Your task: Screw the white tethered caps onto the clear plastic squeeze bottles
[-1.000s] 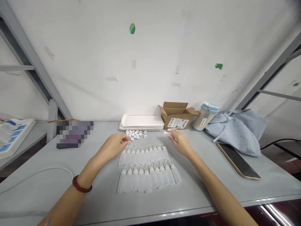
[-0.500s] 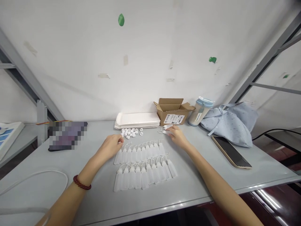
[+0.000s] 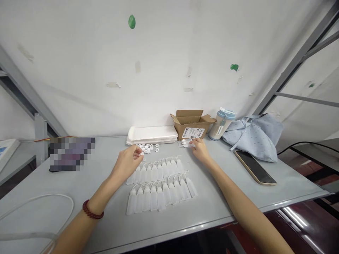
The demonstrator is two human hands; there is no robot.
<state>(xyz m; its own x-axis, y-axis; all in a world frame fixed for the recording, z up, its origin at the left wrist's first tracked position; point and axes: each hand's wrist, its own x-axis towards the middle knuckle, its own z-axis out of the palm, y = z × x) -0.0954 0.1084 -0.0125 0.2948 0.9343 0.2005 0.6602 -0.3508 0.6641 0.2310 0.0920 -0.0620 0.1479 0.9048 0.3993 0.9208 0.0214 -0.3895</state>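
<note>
My left hand [image 3: 129, 161], a dark red beaded bracelet on its wrist, is at the near left edge of a pile of small white caps [image 3: 148, 147]. Its fingers are curled in a pinch, with a white cap at the fingertips. My right hand [image 3: 200, 149] rests in front of the cardboard box, its fingers closed on one of a few small translucent bottles with thin white loops [image 3: 184, 143]. Between my forearms, several translucent bottles with white looped strings lie in two rows, a back row [image 3: 155, 172] and a front row [image 3: 161, 195].
Behind the caps lies a stack of white flat packs [image 3: 153, 134]. An open cardboard box [image 3: 192, 127], a tumbler [image 3: 221, 124], a light blue cloth bag [image 3: 253, 137] and a phone [image 3: 254, 167] stand or lie rightward. A white cable [image 3: 66, 197] loops at left on the grey table [image 3: 111, 225].
My left hand has moved slightly farther in, to the caps, and its fingers have come together there. My right hand stays by the small bottles before the box. The view has shifted slightly.
</note>
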